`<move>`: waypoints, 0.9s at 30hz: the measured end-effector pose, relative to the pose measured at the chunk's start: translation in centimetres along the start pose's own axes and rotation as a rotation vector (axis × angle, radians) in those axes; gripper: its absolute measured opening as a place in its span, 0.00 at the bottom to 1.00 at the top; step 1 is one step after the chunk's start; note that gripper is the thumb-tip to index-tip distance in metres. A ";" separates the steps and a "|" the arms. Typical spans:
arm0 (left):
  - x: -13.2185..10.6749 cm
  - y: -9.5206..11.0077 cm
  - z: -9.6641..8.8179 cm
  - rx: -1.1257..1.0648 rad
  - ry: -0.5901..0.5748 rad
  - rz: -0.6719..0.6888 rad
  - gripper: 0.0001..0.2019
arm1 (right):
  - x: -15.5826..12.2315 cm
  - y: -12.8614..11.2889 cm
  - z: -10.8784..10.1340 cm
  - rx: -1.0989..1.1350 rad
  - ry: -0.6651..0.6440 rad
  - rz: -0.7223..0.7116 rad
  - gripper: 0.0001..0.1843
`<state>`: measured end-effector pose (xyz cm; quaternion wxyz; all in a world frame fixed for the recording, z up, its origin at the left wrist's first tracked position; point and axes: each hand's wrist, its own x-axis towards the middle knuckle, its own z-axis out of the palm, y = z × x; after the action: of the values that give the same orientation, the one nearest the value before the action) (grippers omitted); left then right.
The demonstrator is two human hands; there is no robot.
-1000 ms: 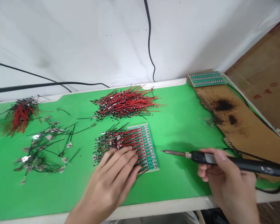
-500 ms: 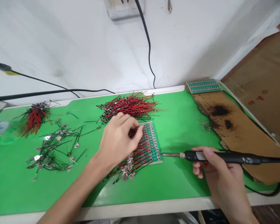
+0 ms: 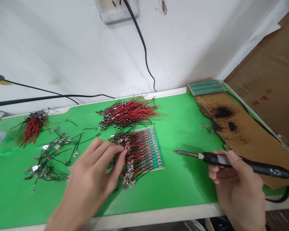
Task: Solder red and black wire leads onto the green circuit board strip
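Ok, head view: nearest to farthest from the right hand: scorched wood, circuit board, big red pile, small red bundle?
1. Scorched wood, just behind.
2. Circuit board, left.
3. Big red pile, back left.
4. Small red bundle, far left.

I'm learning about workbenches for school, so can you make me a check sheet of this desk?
Surface: green mat, with a scorched brown board at its right end.
Job's things: wired green circuit board; red-and-black wire pile.
Clutter: black wires with metal tabs; smaller red wire bundle; small grey crumbs.
Hands: left hand touches wires at the board's left side; right hand holds a soldering iron.
Cables: black cord running down the wall.
Surroundings: white wall; wall socket; cardboard.
Other people: nothing seen.
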<state>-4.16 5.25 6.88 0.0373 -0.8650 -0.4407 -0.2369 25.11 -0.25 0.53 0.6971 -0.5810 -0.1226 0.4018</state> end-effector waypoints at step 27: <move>-0.4 0.7 3.6 0.014 -0.182 0.123 0.05 | 1.2 1.1 -1.5 -0.156 -0.462 -0.009 0.15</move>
<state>-2.44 5.53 3.61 0.0177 -0.9080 -0.3902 -0.1516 26.36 -0.44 -1.29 0.6053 -0.5253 -0.3120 0.5101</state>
